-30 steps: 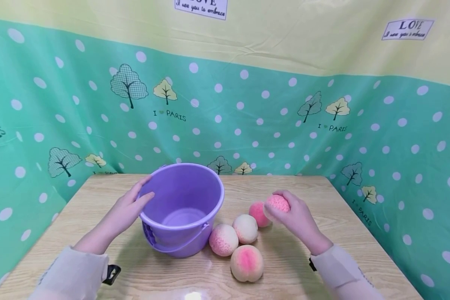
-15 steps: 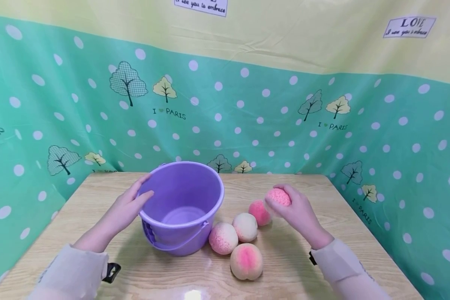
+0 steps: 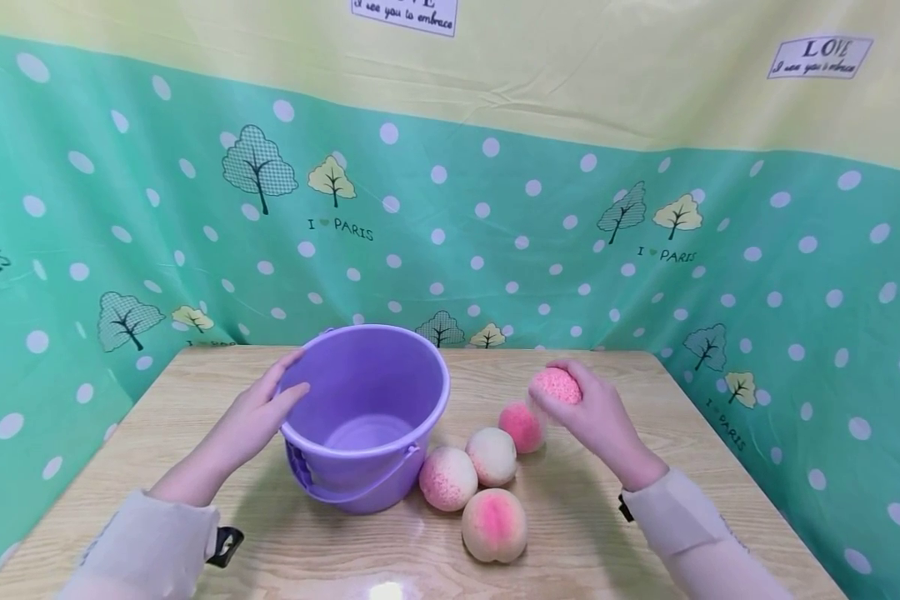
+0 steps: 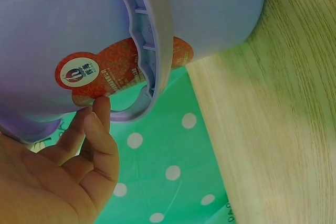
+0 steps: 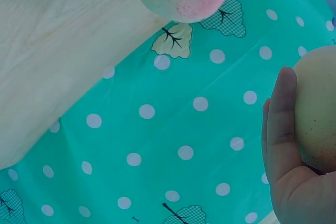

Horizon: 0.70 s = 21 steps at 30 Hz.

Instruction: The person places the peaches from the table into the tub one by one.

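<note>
Four round pink-and-cream peaches (image 3: 494, 524) sit near a purple plastic bucket (image 3: 360, 379), touched by the loose-fingered left hand (image 3: 264, 406); the right hand (image 3: 598, 421) grips a pink-speckled cream peach (image 3: 558, 385).

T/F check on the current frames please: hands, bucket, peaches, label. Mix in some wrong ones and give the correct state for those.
1. The right hand holds a peach. True.
2. The purple bucket is full of peaches. False: no peach shows inside it; four other peaches sit on the table.
3. The left hand is at the bucket's rim. True.
4. The left hand grips the bucket by its handle. False: the handle hangs down the bucket's side, with no fingers round it.
5. A red label is on the bucket's outer wall. True.
6. The four unheld peaches are to the left of the bucket. False: they are to its right.
</note>
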### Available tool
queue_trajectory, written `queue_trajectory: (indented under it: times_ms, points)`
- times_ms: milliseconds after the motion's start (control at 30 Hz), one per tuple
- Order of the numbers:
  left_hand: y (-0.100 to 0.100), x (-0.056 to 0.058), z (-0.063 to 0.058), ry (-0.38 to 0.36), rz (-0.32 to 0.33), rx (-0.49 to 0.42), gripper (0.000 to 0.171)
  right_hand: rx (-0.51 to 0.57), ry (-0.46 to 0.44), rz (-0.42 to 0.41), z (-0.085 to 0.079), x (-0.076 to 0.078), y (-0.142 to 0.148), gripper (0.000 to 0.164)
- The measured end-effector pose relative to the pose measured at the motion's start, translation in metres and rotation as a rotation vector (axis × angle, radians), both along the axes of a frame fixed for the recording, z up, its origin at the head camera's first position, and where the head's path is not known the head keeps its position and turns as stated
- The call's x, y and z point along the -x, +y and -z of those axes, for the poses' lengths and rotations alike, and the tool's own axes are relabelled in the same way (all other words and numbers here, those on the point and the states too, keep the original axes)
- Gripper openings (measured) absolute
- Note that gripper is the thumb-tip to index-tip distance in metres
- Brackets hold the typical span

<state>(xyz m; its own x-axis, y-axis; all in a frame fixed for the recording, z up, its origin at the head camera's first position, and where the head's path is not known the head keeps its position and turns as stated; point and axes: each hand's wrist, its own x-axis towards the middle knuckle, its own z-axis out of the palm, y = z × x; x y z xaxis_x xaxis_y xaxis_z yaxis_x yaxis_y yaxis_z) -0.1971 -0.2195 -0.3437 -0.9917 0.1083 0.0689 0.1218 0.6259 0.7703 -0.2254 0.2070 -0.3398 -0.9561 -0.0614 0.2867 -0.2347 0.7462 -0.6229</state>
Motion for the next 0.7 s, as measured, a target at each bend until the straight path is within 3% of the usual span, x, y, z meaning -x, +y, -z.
queue_trajectory:
  times_ms: [700]
  points:
    - [-0.001,0.0,0.0,0.0,-0.001,-0.023,0.068,-0.002,0.066,-0.03,-0.015,0.002,-0.004,0.042]
